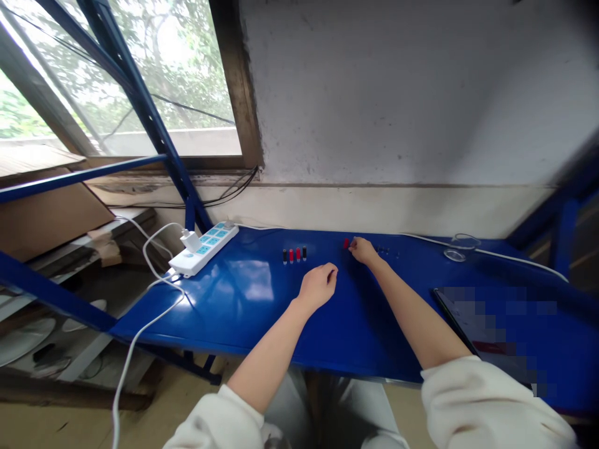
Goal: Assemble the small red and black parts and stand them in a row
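Note:
My right hand is at the back of the blue table, its fingers pinched at a small red cylinder; the fingertips partly cover the grip. Closer to me, my left hand hovers with curled fingers, and whatever may be inside them is hidden. Left of it stands a short row of small cylinders: a black one, two red ones and another black one, with pale lower ends. Several tiny dark pieces lie just right of my right hand, too small to name.
A white power strip with a plug and cable occupies the table's left end. A clear round object and a white cable are at the back right. A dark flat device, partly blurred out, lies by my right forearm.

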The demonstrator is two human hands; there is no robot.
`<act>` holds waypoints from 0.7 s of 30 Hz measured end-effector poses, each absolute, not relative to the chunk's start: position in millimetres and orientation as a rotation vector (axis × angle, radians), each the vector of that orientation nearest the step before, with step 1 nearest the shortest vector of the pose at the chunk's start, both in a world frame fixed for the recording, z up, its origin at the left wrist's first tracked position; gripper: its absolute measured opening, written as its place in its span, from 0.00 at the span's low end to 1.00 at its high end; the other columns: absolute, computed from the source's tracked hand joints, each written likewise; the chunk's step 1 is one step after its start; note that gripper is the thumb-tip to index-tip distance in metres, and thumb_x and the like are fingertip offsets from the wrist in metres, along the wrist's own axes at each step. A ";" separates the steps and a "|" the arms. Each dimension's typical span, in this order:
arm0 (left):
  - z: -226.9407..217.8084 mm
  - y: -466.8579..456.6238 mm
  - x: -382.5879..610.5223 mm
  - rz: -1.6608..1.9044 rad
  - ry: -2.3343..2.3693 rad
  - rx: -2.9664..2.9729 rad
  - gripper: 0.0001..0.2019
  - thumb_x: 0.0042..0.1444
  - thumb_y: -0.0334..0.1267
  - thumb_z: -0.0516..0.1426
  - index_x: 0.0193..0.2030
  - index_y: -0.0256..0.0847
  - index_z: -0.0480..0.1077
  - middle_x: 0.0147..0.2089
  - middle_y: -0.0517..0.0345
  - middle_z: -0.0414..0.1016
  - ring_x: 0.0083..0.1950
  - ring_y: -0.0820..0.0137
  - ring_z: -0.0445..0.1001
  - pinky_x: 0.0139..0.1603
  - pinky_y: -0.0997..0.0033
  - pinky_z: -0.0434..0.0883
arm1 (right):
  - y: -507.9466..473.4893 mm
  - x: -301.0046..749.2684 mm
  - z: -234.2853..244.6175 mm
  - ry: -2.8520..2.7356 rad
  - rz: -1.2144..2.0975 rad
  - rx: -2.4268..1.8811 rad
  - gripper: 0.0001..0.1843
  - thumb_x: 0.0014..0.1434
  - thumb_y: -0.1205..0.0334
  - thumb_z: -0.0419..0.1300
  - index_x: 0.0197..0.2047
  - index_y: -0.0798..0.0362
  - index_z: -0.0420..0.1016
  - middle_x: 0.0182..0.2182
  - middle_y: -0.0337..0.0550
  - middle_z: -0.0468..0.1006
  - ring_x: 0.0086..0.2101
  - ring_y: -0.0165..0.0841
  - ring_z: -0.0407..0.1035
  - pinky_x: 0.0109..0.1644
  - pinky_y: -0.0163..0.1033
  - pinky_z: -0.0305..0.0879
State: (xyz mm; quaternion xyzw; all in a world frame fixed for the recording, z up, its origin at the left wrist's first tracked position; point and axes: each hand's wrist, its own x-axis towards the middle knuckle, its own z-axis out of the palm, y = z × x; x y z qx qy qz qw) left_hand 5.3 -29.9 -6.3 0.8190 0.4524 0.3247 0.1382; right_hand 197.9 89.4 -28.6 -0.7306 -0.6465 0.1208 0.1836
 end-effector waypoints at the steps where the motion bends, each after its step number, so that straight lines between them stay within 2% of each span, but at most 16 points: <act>1: -6.5 -29.9 5.4 0.931 1.314 2.370 0.11 0.58 0.36 0.44 0.38 0.41 0.67 0.31 0.58 0.72 0.30 0.72 0.69 0.28 0.76 0.60 | 89.5 197.7 -28.2 -1.822 0.342 -2.067 0.07 0.52 0.68 0.56 0.36 0.58 0.70 0.35 0.50 0.75 0.37 0.34 0.69 0.37 0.33 0.60; 7: -7.8 -29.7 4.8 0.888 1.361 2.389 0.12 0.59 0.37 0.44 0.40 0.42 0.66 0.33 0.57 0.72 0.32 0.71 0.70 0.30 0.75 0.63 | 89.2 197.9 -23.6 -1.822 0.380 -2.104 0.07 0.50 0.66 0.58 0.34 0.57 0.71 0.34 0.48 0.75 0.37 0.33 0.70 0.37 0.32 0.61; 11: -8.4 -27.7 2.5 0.835 1.498 2.376 0.14 0.59 0.37 0.43 0.47 0.42 0.63 0.34 0.55 0.73 0.34 0.69 0.71 0.32 0.74 0.64 | 83.1 201.0 -17.8 -1.819 0.421 -2.154 0.09 0.48 0.64 0.60 0.34 0.58 0.73 0.32 0.49 0.76 0.36 0.35 0.70 0.36 0.33 0.62; 16: -9.9 -21.9 -2.2 0.801 1.743 2.237 0.26 0.57 0.37 0.45 0.63 0.40 0.45 0.34 0.50 0.72 0.35 0.64 0.73 0.34 0.70 0.66 | 55.9 196.9 -6.3 -1.802 0.357 -2.219 0.13 0.47 0.64 0.60 0.37 0.59 0.73 0.34 0.54 0.76 0.37 0.39 0.70 0.35 0.36 0.62; 18: -10.7 -19.0 -4.1 0.806 1.781 2.188 0.30 0.56 0.37 0.46 0.64 0.38 0.39 0.34 0.48 0.72 0.34 0.63 0.73 0.35 0.68 0.66 | 39.0 187.7 -1.8 -1.857 0.334 -2.150 0.11 0.49 0.63 0.59 0.35 0.58 0.74 0.33 0.55 0.76 0.36 0.39 0.71 0.34 0.37 0.62; 21: -12.2 -14.2 -6.5 0.820 1.843 2.140 0.33 0.55 0.36 0.47 0.65 0.37 0.35 0.34 0.47 0.72 0.34 0.64 0.73 0.36 0.68 0.67 | 13.0 167.5 1.1 -1.867 0.338 -1.985 0.09 0.51 0.61 0.56 0.32 0.55 0.74 0.31 0.50 0.77 0.33 0.37 0.71 0.33 0.36 0.61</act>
